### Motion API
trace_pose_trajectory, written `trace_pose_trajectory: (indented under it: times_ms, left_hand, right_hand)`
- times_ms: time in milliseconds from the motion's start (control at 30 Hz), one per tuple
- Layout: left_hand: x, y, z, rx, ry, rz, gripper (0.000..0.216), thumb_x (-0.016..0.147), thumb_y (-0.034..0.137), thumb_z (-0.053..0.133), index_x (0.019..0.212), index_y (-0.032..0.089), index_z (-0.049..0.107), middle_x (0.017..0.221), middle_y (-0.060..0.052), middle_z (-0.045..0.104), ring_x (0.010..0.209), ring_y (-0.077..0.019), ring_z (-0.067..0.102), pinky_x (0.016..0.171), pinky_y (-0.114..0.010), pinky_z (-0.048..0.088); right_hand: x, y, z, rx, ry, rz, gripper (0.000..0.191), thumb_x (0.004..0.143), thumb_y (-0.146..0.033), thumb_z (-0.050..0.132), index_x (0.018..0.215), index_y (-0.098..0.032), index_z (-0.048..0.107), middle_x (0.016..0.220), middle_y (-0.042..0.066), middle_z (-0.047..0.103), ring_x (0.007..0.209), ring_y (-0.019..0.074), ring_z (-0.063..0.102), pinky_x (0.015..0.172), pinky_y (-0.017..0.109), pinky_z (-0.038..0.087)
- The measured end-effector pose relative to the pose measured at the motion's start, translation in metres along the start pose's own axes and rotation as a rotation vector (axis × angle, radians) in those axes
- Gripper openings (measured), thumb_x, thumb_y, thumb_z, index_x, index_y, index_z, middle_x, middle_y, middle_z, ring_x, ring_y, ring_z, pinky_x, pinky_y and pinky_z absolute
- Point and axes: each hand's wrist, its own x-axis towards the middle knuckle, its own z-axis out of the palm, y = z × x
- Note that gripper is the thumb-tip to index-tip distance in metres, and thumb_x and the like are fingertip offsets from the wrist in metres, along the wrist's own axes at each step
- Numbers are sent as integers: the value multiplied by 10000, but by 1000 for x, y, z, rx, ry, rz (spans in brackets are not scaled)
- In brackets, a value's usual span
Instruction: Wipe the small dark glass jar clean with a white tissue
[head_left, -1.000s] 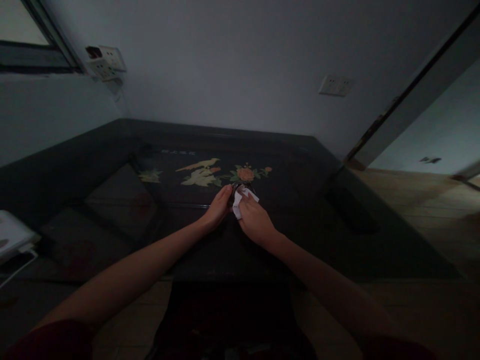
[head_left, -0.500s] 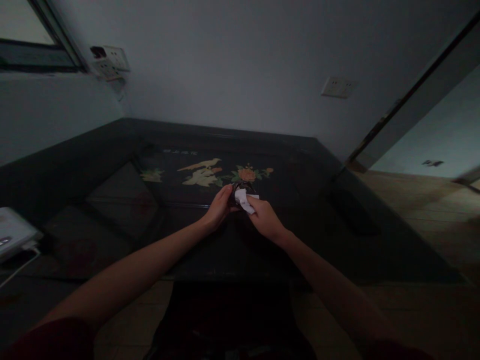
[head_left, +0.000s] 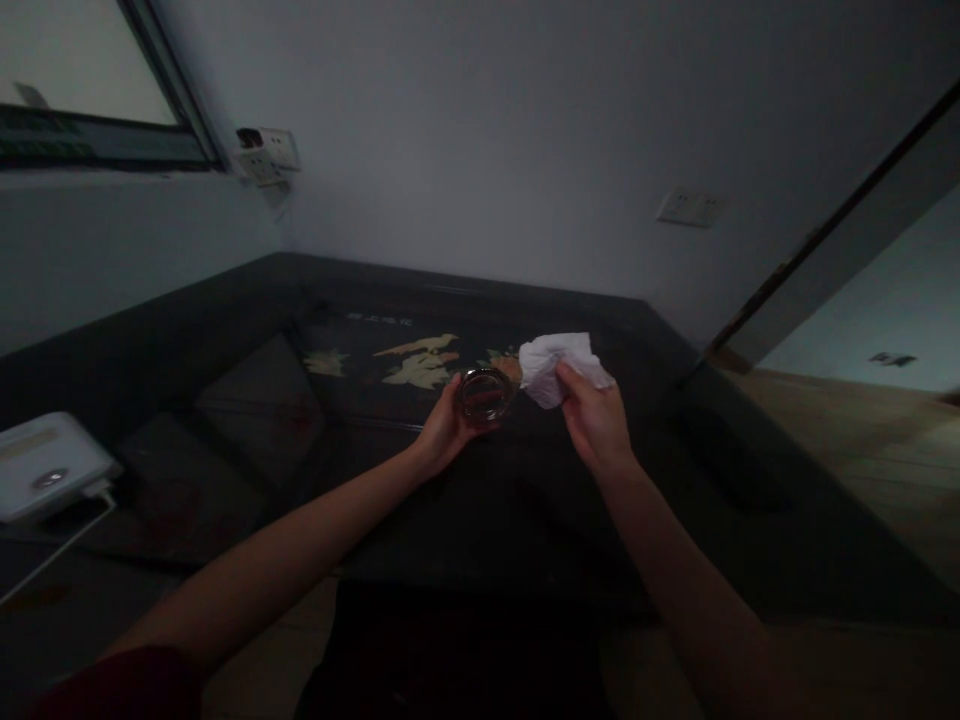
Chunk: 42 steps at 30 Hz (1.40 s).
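a: what's the big dark thing under it all?

b: a black lacquered table (head_left: 247, 400) set into the corner of the room, with a bird and flowers (head_left: 420, 360) painted on its top. a white box (head_left: 45, 470) with a cable sits at its left end. both hands are out over the middle.

a: what do they have hold of?

b: the right hand (head_left: 596, 425) is closed, with thumb and fingers pinched on a crumpled white tissue (head_left: 559, 362). it holds this just to the right of the glass, and i can't tell whether the two touch. the left hand (head_left: 444, 437) is curled half shut round a small clear glass (head_left: 486, 393), gripping it from the left and below. the glass is tipped so its mouth faces the camera, and it seems raised a little off the painted flowers.

a: how would those handle?

b: the tissue looks limp and nearly weightless, so any pinch holds it, though it would tear easily. i'd judge the glass rigid, smooth, probably slippery, and breakable over that hard top, yet light enough for one hand. the safest hold is wrapped round its wall, as now, not by the rim.

a: any writing?

b: there's a short line of pale characters (head_left: 379, 320) on the table above the bird, too small and dim to read. i see no label on the box, the glass or the tissue.
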Motion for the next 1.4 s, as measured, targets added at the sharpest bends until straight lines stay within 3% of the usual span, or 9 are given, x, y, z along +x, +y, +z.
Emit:
trace_pose_trajectory:
  times_ms: [67, 133, 267, 500, 700, 933, 1233, 1400]
  left_hand:
    - [-1, 5, 1, -10, -23, 13, 426, 888, 510, 427, 1104, 186, 599, 1109, -118, 660, 796, -225, 686, 561, -281, 526]
    - [-3, 8, 3, -8, -38, 17, 438, 868, 532, 448, 1100, 196, 604, 1127, -112, 649, 773, -218, 680, 531, -274, 512]
    - [-2, 10, 5, -9, -45, -5, 438, 841, 554, 481, 1065, 204, 619, 1119, -99, 643, 774, -222, 670, 542, -292, 513]
    - [-1, 9, 2, 0, -100, -141, 451, 837, 559, 490, 1074, 202, 629, 1027, -101, 666, 811, -228, 664, 584, -297, 509]
    - [-3, 4, 3, 26, -95, -204, 414, 896, 493, 415, 1000, 174, 657, 955, -90, 668, 677, -185, 641, 517, -279, 498]
    - [1, 3, 5, 89, 32, -152, 387, 928, 432, 375, 972, 165, 652, 1008, -91, 648, 727, -183, 647, 574, -316, 543]
    - [6, 7, -2, 84, 146, -87, 377, 926, 438, 385, 1102, 172, 586, 1039, -99, 658, 788, -196, 674, 648, -306, 552]
    - [7, 13, -2, 81, 213, -32, 415, 943, 439, 330, 1175, 174, 550, 997, -92, 676, 753, -182, 676, 620, -264, 535]
  right_hand:
    - [7, 15, -1, 42, 149, -9, 265, 689, -268, 655, 930, -162, 632, 965, 65, 708, 947, 208, 652, 857, 352, 508]
    - [9, 32, -3, 32, 194, 94, 307, 640, -252, 665, 930, -154, 630, 954, 63, 712, 898, 206, 661, 826, 335, 513]
    - [4, 53, -10, -106, 7, 263, 346, 613, -292, 691, 922, -140, 654, 868, 61, 725, 768, 215, 666, 700, 321, 520]
    - [-2, 52, -13, -170, -205, 319, 365, 619, -328, 734, 926, -142, 672, 788, 32, 716, 678, 174, 642, 621, 269, 490]
    - [-2, 58, -13, -235, -321, 275, 335, 637, -354, 730, 901, -163, 652, 807, 23, 700, 704, 173, 636, 632, 267, 494]
    - [-1, 61, -15, -283, -293, 253, 405, 655, -369, 712, 976, -140, 619, 902, 67, 711, 797, 192, 661, 738, 307, 508]
    - [2, 70, -21, -538, -239, 279, 250, 713, -211, 645, 952, -139, 664, 950, 86, 718, 859, 226, 666, 773, 367, 515]
    - [4, 65, -29, -767, -120, 211, 522, 628, -233, 753, 1122, -172, 596, 1057, 116, 667, 1001, 287, 605, 897, 450, 442]
